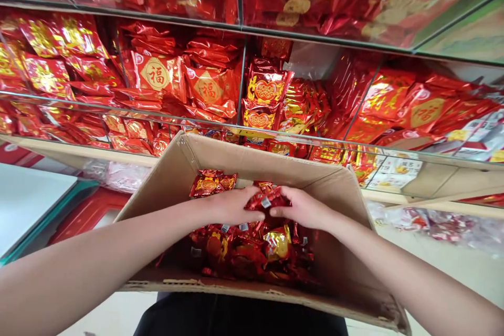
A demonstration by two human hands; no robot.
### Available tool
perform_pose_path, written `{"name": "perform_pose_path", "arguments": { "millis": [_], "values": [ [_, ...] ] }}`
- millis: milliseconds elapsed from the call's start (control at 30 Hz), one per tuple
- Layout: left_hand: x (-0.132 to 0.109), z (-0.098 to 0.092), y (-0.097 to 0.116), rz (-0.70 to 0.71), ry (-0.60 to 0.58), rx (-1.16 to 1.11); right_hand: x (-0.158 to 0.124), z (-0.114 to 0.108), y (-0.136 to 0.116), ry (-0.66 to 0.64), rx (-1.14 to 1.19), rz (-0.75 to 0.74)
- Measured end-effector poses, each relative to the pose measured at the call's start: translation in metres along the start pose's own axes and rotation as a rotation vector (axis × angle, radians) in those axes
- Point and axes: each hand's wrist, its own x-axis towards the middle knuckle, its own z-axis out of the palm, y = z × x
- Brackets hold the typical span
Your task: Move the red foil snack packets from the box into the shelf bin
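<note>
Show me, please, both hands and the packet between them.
left hand (232,205), head view, back of the hand.
right hand (304,209), head view, back of the hand.
packet (271,197), head view, red wrapper's middle.

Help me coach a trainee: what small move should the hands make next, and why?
Probably lift the packets clear of the box: left hand and right hand both grip that bunch above the pile, and the shelf holds similar ones.
</note>
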Motion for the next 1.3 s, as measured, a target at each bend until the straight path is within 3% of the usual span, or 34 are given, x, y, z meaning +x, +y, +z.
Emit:
{"name": "perform_pose_path", "arguments": {
  "millis": [100,233,467,633,700,800,933,1100,1300],
  "values": [
    [0.011,-0.003,0.004,0.103,0.043,-0.393,0.003,-0.004,-0.005,0.125,0.198,-0.016],
    [0.016,-0.002,0.013,0.025,0.021,-0.769,0.004,-0.001,-0.016,0.274,0.276,-0.036],
    [0.017,-0.007,0.016,0.063,0.183,-0.884,0.003,-0.003,-0.019,0.458,0.252,-0.151],
    [0.012,-0.014,0.019,-0.076,-0.086,-1.226,0.000,-0.006,-0.016,0.519,-0.034,-0.349],
    [0.009,-0.017,0.022,-0.028,-0.059,-1.309,-0.001,-0.007,-0.017,0.475,-0.022,-0.410],
    [0.007,-0.020,0.025,0.032,0.039,-1.325,-0.002,-0.008,-0.021,0.487,0.215,-0.367],
    [0.007,-0.020,0.025,0.113,0.083,-1.229,0.002,-0.011,-0.024,0.510,0.618,-0.129],
    [0.010,-0.019,0.019,0.188,0.054,-1.131,0.004,-0.012,-0.021,0.428,0.692,-0.010],
    [0.010,-0.023,0.015,0.211,0.103,-1.027,0.000,-0.016,-0.025,0.284,0.738,-0.026]
  ]
}}
